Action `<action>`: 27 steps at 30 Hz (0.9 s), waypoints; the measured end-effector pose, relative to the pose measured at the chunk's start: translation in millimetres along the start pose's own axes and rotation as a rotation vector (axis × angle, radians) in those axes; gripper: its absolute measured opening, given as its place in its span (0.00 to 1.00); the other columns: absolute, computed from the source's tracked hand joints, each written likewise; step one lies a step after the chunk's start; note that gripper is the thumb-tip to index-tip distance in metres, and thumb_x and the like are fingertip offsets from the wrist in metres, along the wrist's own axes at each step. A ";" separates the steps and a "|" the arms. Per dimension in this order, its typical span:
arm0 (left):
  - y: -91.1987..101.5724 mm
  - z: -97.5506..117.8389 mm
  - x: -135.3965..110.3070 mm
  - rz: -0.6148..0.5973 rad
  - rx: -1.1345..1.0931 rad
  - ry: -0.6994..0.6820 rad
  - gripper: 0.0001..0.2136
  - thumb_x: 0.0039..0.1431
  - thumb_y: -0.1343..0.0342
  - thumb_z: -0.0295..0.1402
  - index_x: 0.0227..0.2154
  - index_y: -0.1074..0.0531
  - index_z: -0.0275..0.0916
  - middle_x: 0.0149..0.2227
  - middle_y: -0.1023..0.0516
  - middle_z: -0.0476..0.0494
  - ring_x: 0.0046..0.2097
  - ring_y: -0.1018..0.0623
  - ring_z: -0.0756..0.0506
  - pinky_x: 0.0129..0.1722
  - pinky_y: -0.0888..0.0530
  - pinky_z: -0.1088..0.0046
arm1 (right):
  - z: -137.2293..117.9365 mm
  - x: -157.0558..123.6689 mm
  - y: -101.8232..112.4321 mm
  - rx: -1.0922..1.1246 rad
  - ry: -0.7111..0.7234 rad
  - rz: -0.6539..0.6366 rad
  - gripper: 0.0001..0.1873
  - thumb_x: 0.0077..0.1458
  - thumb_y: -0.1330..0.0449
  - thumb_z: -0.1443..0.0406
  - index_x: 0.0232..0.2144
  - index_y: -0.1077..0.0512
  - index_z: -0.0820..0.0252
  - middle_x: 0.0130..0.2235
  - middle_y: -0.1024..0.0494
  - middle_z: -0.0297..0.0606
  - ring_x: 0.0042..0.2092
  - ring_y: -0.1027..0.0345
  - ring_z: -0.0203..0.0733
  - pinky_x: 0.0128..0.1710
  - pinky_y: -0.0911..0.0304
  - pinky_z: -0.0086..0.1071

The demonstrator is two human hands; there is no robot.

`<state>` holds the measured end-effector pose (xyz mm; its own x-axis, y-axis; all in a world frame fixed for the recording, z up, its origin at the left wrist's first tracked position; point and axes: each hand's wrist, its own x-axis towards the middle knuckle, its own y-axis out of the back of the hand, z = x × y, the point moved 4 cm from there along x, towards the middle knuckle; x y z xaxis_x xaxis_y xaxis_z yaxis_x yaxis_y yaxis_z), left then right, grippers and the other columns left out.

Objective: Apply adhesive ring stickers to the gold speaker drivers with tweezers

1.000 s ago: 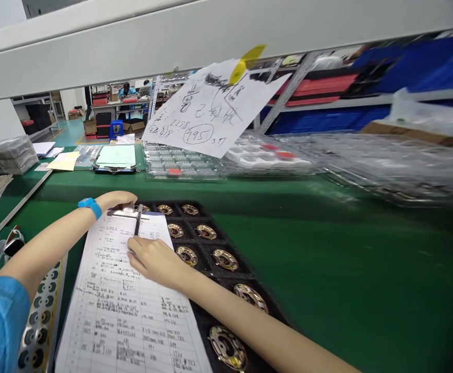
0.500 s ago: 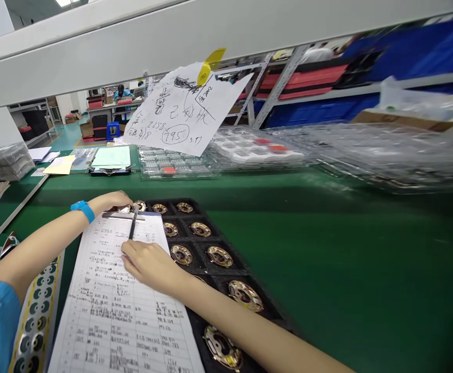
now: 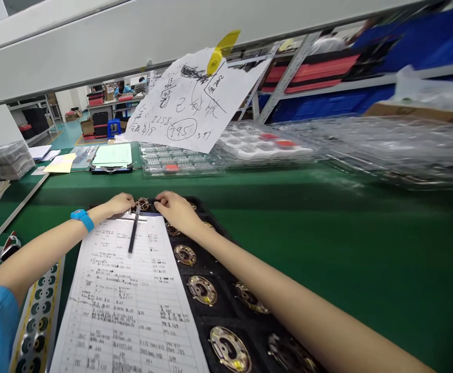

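My left hand [image 3: 119, 203], with a blue wristband, curls over the top end of a clipboard [image 3: 129, 290] that carries a printed sheet filled in by hand. A black pen [image 3: 133, 235] lies loose on the sheet. My right hand [image 3: 175, 209] rests knuckles-up on the far end of a black foam tray [image 3: 226, 305], fingers bent down; what they touch is hidden. A gold ring part [image 3: 143, 203] sits between the two hands. Several gold round parts [image 3: 202, 289] fill the tray's pockets beside the clipboard.
A handwritten paper note [image 3: 189, 103] hangs from the white beam overhead. Clear plastic trays [image 3: 179, 160] line the back of the green bench. A strip of round labels [image 3: 35, 321] lies left of the clipboard. A person works at a far table [image 3: 122, 90].
My right hand let go of the pen, which now lies on the sheet, and moved forward to the tray's far end. The left hand stayed at the clipboard's top.
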<state>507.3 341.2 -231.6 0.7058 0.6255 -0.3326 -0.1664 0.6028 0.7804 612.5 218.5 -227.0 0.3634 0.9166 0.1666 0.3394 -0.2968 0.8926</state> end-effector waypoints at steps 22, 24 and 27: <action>46.9 19.2 -60.2 0.402 0.130 -0.065 0.10 0.66 0.50 0.37 0.40 0.29 0.35 0.36 0.25 0.45 0.37 0.24 0.47 0.40 0.26 0.65 | 24.4 46.1 -26.4 0.558 -0.290 -0.159 0.17 0.65 0.40 0.59 0.50 0.31 0.64 0.50 0.30 0.41 0.47 0.31 0.48 0.45 0.30 0.42; 58.1 25.1 -69.7 0.454 0.124 -0.089 0.08 0.65 0.51 0.32 0.36 0.29 0.35 0.34 0.24 0.43 0.37 0.24 0.45 0.39 0.29 0.67 | 21.2 44.6 -19.8 0.629 -0.290 -0.159 0.16 0.65 0.41 0.59 0.50 0.31 0.64 0.50 0.30 0.41 0.47 0.31 0.47 0.45 0.30 0.42; 75.4 37.2 -87.3 0.524 0.103 -0.131 0.07 0.61 0.53 0.27 0.33 0.30 0.37 0.36 0.23 0.40 0.39 0.25 0.42 0.38 0.32 0.68 | 13.8 27.7 -4.8 0.760 -0.256 -0.157 0.17 0.66 0.41 0.58 0.50 0.32 0.64 0.48 0.29 0.41 0.45 0.30 0.45 0.45 0.30 0.42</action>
<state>458.7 313.6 -124.0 0.6277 0.7578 0.1782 -0.4551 0.1715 0.8737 632.9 241.6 -232.5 0.4187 0.9002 -0.1196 0.8651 -0.3553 0.3540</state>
